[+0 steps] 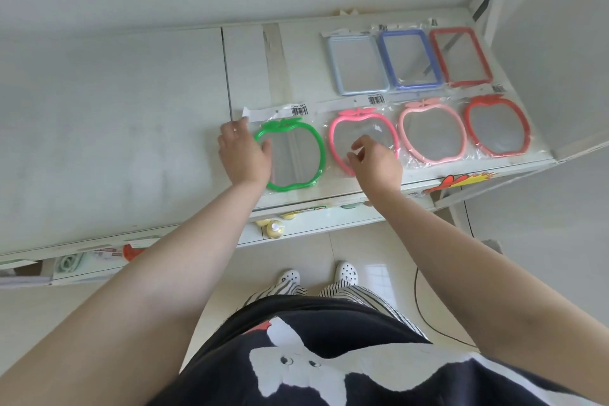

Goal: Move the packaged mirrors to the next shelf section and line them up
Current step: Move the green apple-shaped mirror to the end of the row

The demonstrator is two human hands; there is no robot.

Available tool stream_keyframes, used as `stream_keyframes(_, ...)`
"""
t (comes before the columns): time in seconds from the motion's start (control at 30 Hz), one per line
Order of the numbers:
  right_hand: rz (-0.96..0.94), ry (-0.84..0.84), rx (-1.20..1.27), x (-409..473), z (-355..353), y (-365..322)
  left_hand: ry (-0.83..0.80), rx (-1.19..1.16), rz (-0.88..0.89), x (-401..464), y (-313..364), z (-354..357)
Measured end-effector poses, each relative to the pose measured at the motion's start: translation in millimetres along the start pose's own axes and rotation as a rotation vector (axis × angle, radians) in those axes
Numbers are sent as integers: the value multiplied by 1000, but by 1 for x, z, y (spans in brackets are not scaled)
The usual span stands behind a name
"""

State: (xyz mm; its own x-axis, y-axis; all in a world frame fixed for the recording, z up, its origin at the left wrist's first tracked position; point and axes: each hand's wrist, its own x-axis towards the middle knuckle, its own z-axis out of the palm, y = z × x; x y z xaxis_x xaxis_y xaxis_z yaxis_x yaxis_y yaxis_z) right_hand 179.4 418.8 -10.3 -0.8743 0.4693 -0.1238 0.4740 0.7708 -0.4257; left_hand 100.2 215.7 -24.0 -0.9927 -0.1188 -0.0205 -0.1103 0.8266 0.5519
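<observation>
Shelf section right of divider (227, 76): seven packaged mirrors laid flat. Back row, three rectangular: pale blue (357, 64), blue (410, 59), red (461, 56). Front row, four apple-shaped: green (293, 155), pink (362, 138), pale pink (431, 132), red (497, 125). Judged nearly complete; green's alignment apparently outstanding. Left section (115, 125) bare. Left hand (242, 153), fingers flat on green's left edge, grip loose, clasping nothing. Right hand (374, 158) over pink, fingers half-curled, holding nothing

Left hand (242, 150) rests on the green mirror (291, 155); right hand (374, 158) over the pink mirror (362, 138).
</observation>
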Motion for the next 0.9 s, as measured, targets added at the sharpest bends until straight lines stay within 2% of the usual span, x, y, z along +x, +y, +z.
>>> stream_keyframes(0.07,-27,22,-9,8,-1,13,-117,133,224,-11,10,6)
stream_keyframes(0.1,-36,-9,-36,11,0,18,-199,187,272,-16,13,11)
stream_keyframes(0.2,-59,-95,-137,12,6,28,-397,298,214,-26,21,24)
stream_keyframes(0.27,-59,-135,-172,9,8,31,-440,336,183,-29,24,29)
stream_keyframes(0.73,-41,-127,-181,2,11,28,-400,346,204,-28,29,34)
stream_keyframes(0.9,-44,57,-47,11,-4,42,-289,284,312,-31,43,36)
